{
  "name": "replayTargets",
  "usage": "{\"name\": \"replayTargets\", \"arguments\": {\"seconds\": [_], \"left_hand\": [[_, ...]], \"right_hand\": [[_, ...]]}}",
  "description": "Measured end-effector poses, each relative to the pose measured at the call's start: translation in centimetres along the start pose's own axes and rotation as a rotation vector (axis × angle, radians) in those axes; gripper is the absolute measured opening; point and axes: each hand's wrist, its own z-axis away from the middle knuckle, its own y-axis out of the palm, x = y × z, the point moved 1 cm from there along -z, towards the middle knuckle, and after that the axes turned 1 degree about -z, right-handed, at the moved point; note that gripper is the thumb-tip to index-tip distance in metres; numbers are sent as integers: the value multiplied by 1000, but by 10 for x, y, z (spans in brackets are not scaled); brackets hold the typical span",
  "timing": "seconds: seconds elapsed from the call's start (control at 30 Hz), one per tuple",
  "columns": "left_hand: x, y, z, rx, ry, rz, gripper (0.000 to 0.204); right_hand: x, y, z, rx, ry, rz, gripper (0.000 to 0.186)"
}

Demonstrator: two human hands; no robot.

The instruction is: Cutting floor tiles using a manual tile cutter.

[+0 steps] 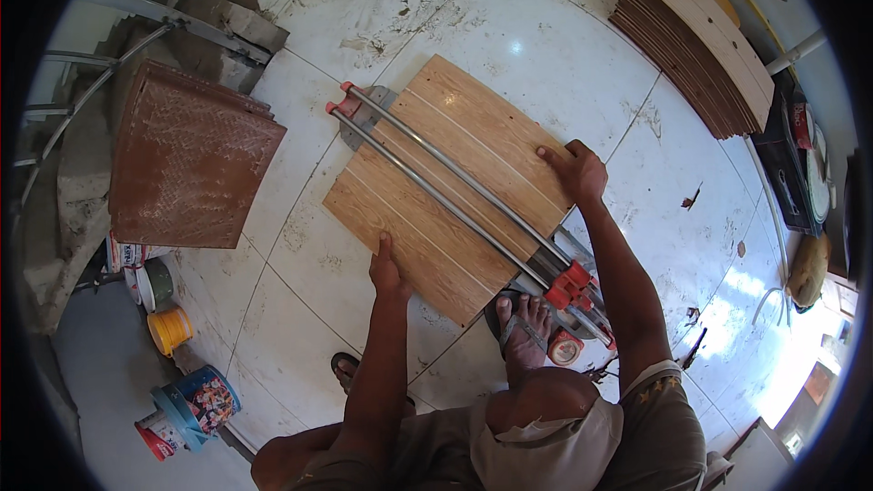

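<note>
While left fingers (386,250) and right fingers (551,157) grip opposite edges, wood-look tile (486,159), tan-brown, pale-striped, beneath twin metal rails (452,174)

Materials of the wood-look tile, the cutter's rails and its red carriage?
Wood-look tile: probably glazed ceramic, satin; plank-like grain and pale lines cross one flat slab.
Rails: likely polished or chromed steel; bright streaks run lengthwise.
Red carriage: even red colour, so painted metal or plastic; can't tell which.

Wood-patterned tile (482,159) — flat, pale-striped — lies beneath tile cutter rails (464,179).
</note>
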Motion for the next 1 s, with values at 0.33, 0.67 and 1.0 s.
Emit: {"name": "replayTargets", "arguments": {"seconds": [0.33,0.67,1.0], "left_hand": [[6,-11,-6,52,-3,-33,67],[-3,1,0,37,-80,-65,73],[-2,1,3,11,-89,-74,76]], "right_hand": [[-1,-2,5,8,48,-13,82],[-3,-6,-4,50,11,-76,85],[-8,0,-3,58,-6,-81,85]]}}
